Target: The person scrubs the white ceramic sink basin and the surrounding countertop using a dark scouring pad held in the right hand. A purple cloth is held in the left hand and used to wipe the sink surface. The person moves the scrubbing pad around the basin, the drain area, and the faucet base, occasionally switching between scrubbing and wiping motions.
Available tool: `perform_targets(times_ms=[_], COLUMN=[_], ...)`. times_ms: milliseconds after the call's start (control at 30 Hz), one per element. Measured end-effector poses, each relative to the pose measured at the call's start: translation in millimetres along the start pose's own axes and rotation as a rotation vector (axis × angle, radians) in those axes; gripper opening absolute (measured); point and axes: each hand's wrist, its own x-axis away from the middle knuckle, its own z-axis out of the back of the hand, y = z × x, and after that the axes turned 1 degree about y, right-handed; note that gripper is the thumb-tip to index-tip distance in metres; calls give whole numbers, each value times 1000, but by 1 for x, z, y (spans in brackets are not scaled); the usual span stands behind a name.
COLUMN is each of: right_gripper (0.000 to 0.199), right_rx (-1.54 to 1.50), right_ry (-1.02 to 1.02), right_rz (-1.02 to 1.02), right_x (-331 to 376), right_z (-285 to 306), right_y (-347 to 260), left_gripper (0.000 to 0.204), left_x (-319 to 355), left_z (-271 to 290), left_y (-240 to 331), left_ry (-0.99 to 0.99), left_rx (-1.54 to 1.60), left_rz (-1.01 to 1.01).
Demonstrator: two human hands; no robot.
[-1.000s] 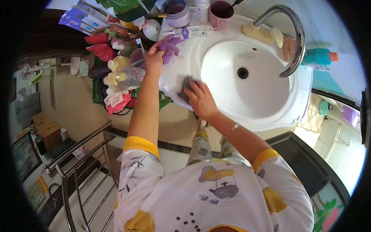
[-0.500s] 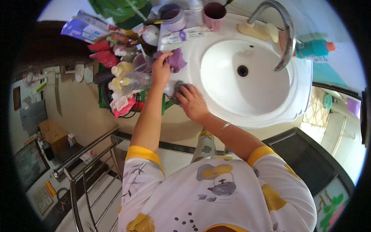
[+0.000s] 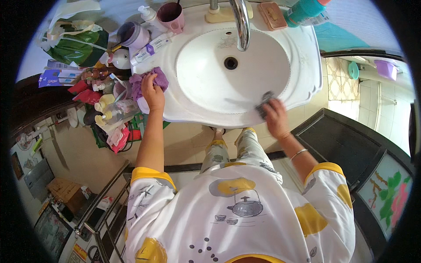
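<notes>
My left hand [image 3: 153,93] grips a bunched purple cloth [image 3: 162,79] on the left side of the white washbasin [image 3: 206,98]. Out over the basin's front right rim, my right hand [image 3: 276,118] has its fingers closed on a dark grey scouring pad [image 3: 264,105]. Both the hand and the pad are slightly smeared by motion. A chrome tap [image 3: 240,26] arches over the bowl from the back, above the black drain [image 3: 230,63].
Along the left stand a toothpaste tube [image 3: 151,47], a pink mug [image 3: 171,18], a lilac jar [image 3: 133,35] and several bottles, with a pump bottle [image 3: 120,110] nearest. At the back right are a pink soap dish [image 3: 272,16] and a teal bottle [image 3: 302,12].
My right hand has carried the scouring pad from the basin's left edge to its front right rim. My left hand stays at the purple cloth. The whole view has shifted rightward.
</notes>
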Motion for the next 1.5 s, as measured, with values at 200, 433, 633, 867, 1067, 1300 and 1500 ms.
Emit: perform_targets(times_ms=[200, 433, 633, 867, 1067, 1300, 1500], right_gripper=[49, 42, 48, 49, 46, 52, 37], right_rx=[-201, -229, -233, 152, 203, 29, 170], right_ry=[-236, -232, -218, 153, 277, -44, -193], right_rz=[192, 218, 83, -192, -237, -65, 169], right_x=[-20, -99, -30, -48, -167, -17, -93], right_z=[-29, -132, -50, 37, 39, 37, 26], right_y=[-78, -216, -95, 82, 142, 70, 116], left_gripper=[36, 39, 41, 53, 55, 64, 64], left_x=[2, -6, -2, 5, 27, 40, 40], left_z=[-1, 5, 5, -1, -11, -12, -12], left_y=[-2, -11, -9, 7, 40, 49, 56], left_ry=[6, -141, -141, -103, -97, -50, -53], left_rx=[-30, 39, 31, -125, -110, -237, -258], left_rz=[-5, 7, 23, -60, -73, -64, -30])
